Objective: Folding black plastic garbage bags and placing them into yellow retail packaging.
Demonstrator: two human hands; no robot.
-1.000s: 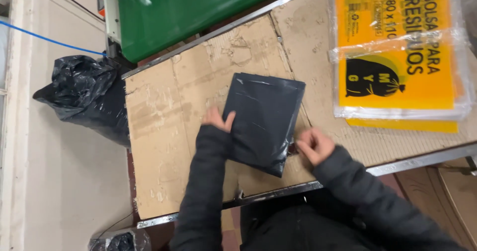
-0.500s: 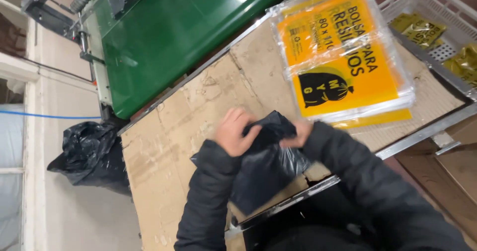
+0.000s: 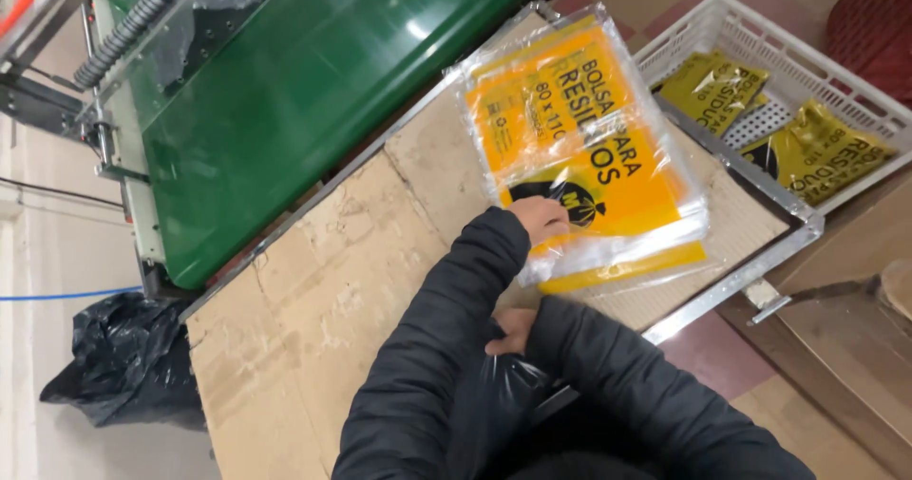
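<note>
A cardboard-covered counter [image 3: 313, 290] with a metal rim is filling the middle of the scene. A green machine [image 3: 313, 91] is standing along its far left side, catching glare from overhead light. A white plastic crate [image 3: 760, 34] is sitting at the far right. A black bin bag [image 3: 114, 357] is slumping on the pale floor [image 3: 38, 233] at left.

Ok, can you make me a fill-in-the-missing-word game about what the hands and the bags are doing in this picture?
1. The left hand touches a stack of clear packets with ____ labels.
2. The right hand holds a crumpled ____ plastic bag close to the body.
3. The table top is covered with brown ____.
4. The white crate holds more packets, and it sits to the ____ of the stack.

Missing words: yellow; black; cardboard; right
</note>
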